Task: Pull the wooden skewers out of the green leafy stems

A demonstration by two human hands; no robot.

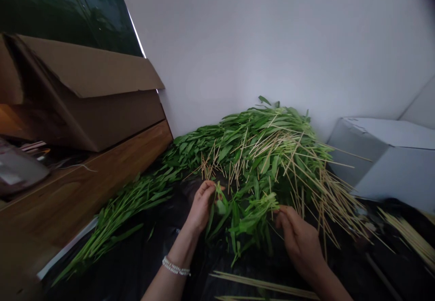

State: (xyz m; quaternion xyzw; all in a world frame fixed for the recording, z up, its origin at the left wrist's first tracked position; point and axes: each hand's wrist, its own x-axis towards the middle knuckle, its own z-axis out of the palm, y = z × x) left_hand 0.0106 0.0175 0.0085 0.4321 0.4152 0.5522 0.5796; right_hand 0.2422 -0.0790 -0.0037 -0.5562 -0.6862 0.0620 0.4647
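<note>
My left hand [204,201], with a white beaded bracelet at the wrist, has its fingers pinched on a small sprig of leafy greens [221,206]. To the right, my right hand [297,230] is closed at the stem end of a bunch of leafy greens [260,215], whose leaves hang down between my hands. Whether its fingers grip the stems or a thin skewer in them cannot be made out. Behind both hands rises a large heap of leafy greens [234,128], with many thin wooden skewers [292,144] sticking out of it.
Loose leafy stems [118,219] lie at the left beside a wooden ledge [136,149] bearing an open cardboard box [112,115]. A white box [394,156] stands at the right. Loose skewers [261,283] lie in front on black sheeting [136,264]; more skewers [408,235] lie far right.
</note>
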